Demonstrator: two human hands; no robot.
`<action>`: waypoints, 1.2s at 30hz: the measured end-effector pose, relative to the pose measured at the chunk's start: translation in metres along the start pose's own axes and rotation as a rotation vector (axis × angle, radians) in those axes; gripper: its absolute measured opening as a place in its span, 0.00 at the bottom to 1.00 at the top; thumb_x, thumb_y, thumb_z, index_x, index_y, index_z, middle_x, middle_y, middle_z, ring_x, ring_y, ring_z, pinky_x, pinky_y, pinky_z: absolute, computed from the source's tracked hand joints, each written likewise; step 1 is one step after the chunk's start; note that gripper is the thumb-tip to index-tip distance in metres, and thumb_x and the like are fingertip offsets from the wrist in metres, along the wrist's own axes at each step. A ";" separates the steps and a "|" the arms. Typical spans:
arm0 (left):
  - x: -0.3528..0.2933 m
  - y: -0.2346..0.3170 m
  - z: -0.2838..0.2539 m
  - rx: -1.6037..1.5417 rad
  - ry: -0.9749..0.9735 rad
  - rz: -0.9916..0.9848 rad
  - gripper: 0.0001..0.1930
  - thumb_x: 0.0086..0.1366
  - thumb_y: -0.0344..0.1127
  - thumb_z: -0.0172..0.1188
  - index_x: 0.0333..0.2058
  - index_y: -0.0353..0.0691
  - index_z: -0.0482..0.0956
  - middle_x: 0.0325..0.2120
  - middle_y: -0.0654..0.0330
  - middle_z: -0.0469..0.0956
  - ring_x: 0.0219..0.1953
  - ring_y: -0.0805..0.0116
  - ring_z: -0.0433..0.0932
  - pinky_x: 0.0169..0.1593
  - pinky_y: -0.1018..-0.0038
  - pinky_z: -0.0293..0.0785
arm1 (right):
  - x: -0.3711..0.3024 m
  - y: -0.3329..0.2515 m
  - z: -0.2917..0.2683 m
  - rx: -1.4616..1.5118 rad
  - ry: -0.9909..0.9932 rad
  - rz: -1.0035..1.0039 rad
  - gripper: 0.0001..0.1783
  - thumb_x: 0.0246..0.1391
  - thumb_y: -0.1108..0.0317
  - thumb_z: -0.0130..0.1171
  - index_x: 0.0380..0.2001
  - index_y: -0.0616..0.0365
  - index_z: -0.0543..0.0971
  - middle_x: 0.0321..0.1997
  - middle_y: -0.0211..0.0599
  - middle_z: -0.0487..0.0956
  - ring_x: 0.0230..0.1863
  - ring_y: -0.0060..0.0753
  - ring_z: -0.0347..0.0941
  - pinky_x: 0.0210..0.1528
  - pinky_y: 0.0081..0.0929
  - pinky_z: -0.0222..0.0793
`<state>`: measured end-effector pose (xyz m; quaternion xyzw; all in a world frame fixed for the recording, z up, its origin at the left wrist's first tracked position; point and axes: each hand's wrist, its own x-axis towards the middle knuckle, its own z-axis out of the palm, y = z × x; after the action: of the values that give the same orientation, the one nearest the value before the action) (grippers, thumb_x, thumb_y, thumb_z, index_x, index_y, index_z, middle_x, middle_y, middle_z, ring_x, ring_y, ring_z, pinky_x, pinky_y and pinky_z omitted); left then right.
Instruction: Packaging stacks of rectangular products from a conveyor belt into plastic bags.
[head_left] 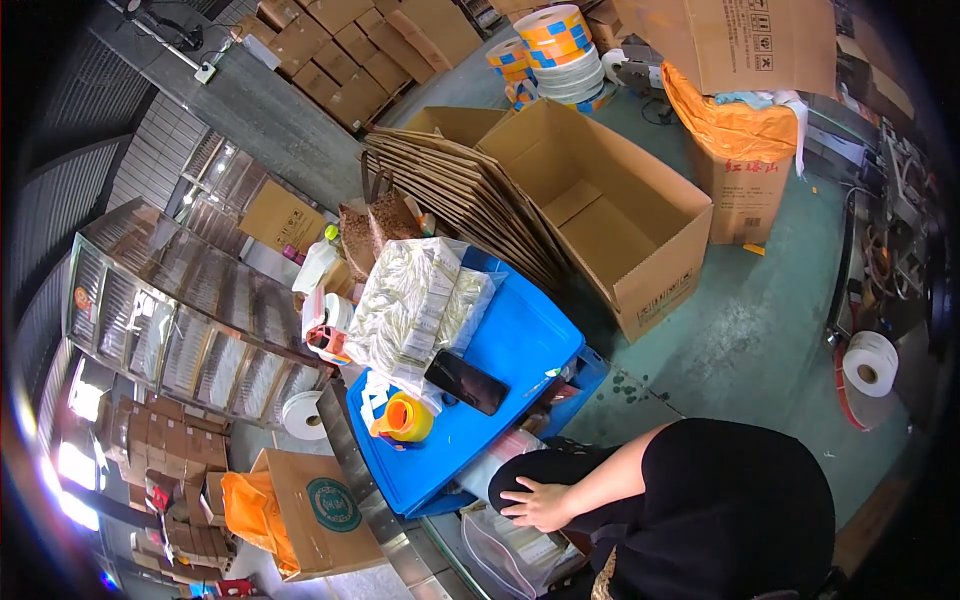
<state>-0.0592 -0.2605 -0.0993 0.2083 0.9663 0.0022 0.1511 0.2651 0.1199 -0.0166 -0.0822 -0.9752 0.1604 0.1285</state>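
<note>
My right hand rests palm down on my black-clothed knee, its fingers spread and holding nothing. My left hand does not show. Below the right hand sits a clear zip bag with pale contents I cannot make out. Beyond the knee is a blue plastic tub lid. A black phone lies on it. Beside the phone are a yellow-orange cup-shaped thing and small white pieces. Large clear bags of white packets fill the lid's far left.
Behind the tub stand folded cartons and an open cardboard box. An orange-lined carton is farther right. Another carton stands at lower left, beyond a metal edge. A white roll lies by machinery at right.
</note>
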 end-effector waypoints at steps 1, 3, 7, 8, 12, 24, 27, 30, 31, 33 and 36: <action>0.000 0.000 0.001 -0.001 -0.002 -0.001 0.26 0.58 0.55 0.47 0.40 0.36 0.76 0.41 0.44 0.74 0.45 0.46 0.71 0.49 0.59 0.66 | 0.000 0.000 0.000 -0.004 -0.001 0.000 0.23 0.47 0.59 0.49 0.47 0.52 0.74 0.63 0.35 0.60 0.67 0.47 0.44 0.59 0.62 0.45; 0.001 -0.001 0.002 -0.003 -0.005 -0.002 0.26 0.58 0.55 0.47 0.40 0.36 0.76 0.41 0.44 0.74 0.45 0.46 0.71 0.49 0.59 0.66 | 0.000 0.000 0.000 -0.002 -0.003 0.002 0.22 0.47 0.60 0.49 0.47 0.52 0.74 0.63 0.35 0.60 0.67 0.46 0.44 0.59 0.62 0.45; 0.001 -0.003 0.004 -0.007 -0.012 -0.005 0.27 0.58 0.55 0.46 0.40 0.35 0.76 0.40 0.43 0.74 0.45 0.45 0.71 0.49 0.58 0.66 | 0.000 0.000 -0.003 0.011 -0.019 0.002 0.22 0.47 0.61 0.49 0.47 0.52 0.74 0.63 0.35 0.59 0.67 0.46 0.44 0.59 0.62 0.45; 0.001 -0.003 0.005 -0.008 -0.014 -0.006 0.27 0.58 0.55 0.46 0.40 0.35 0.76 0.40 0.43 0.74 0.45 0.45 0.71 0.49 0.58 0.65 | 0.000 0.000 -0.002 0.011 -0.019 0.001 0.22 0.47 0.61 0.49 0.47 0.52 0.74 0.63 0.35 0.59 0.67 0.46 0.44 0.59 0.62 0.45; 0.000 -0.003 0.009 -0.015 -0.022 -0.010 0.27 0.58 0.56 0.45 0.40 0.34 0.76 0.40 0.43 0.74 0.45 0.45 0.71 0.49 0.58 0.65 | 0.000 0.000 -0.002 0.015 -0.023 0.004 0.22 0.47 0.61 0.49 0.47 0.52 0.74 0.63 0.35 0.59 0.67 0.46 0.43 0.59 0.62 0.45; -0.003 -0.008 0.029 -0.037 -0.053 -0.023 0.29 0.59 0.56 0.44 0.39 0.32 0.76 0.39 0.41 0.74 0.44 0.43 0.71 0.49 0.58 0.65 | -0.001 -0.001 -0.004 0.008 -0.017 0.010 0.22 0.48 0.61 0.49 0.47 0.52 0.74 0.63 0.35 0.60 0.67 0.46 0.45 0.60 0.62 0.44; -0.003 -0.010 0.035 -0.043 -0.060 -0.025 0.29 0.59 0.56 0.43 0.39 0.32 0.76 0.39 0.40 0.74 0.44 0.43 0.71 0.49 0.58 0.65 | -0.001 0.000 -0.004 0.018 -0.018 0.009 0.22 0.48 0.61 0.49 0.47 0.52 0.74 0.63 0.35 0.60 0.67 0.46 0.45 0.60 0.62 0.44; -0.005 -0.013 0.041 -0.049 -0.069 -0.031 0.30 0.59 0.57 0.43 0.39 0.31 0.76 0.39 0.40 0.74 0.44 0.42 0.71 0.49 0.57 0.65 | 0.001 0.000 -0.005 0.025 -0.033 0.008 0.22 0.47 0.61 0.50 0.47 0.52 0.74 0.63 0.35 0.59 0.67 0.46 0.44 0.60 0.62 0.44; -0.006 -0.015 0.044 -0.052 -0.073 -0.034 0.30 0.59 0.57 0.42 0.39 0.31 0.76 0.39 0.40 0.74 0.44 0.42 0.71 0.49 0.57 0.65 | 0.001 0.000 -0.005 0.025 -0.043 0.006 0.22 0.47 0.61 0.50 0.47 0.52 0.74 0.63 0.35 0.59 0.67 0.46 0.44 0.60 0.62 0.44; 0.000 -0.025 0.054 -0.054 -0.073 -0.037 0.30 0.59 0.57 0.42 0.39 0.31 0.76 0.39 0.39 0.74 0.44 0.42 0.71 0.49 0.57 0.65 | 0.001 -0.001 -0.010 0.030 -0.043 0.004 0.22 0.46 0.61 0.51 0.47 0.52 0.74 0.63 0.35 0.59 0.67 0.46 0.44 0.60 0.62 0.44; 0.006 -0.035 0.060 -0.055 -0.072 -0.033 0.30 0.60 0.56 0.42 0.39 0.31 0.76 0.39 0.40 0.74 0.44 0.42 0.71 0.49 0.58 0.64 | 0.001 -0.003 -0.007 0.027 -0.036 0.006 0.22 0.46 0.60 0.52 0.47 0.51 0.74 0.63 0.35 0.59 0.67 0.45 0.44 0.60 0.62 0.44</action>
<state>-0.0606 -0.2941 -0.1610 0.1879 0.9631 0.0190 0.1916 0.2659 0.1194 -0.0088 -0.0803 -0.9749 0.1754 0.1113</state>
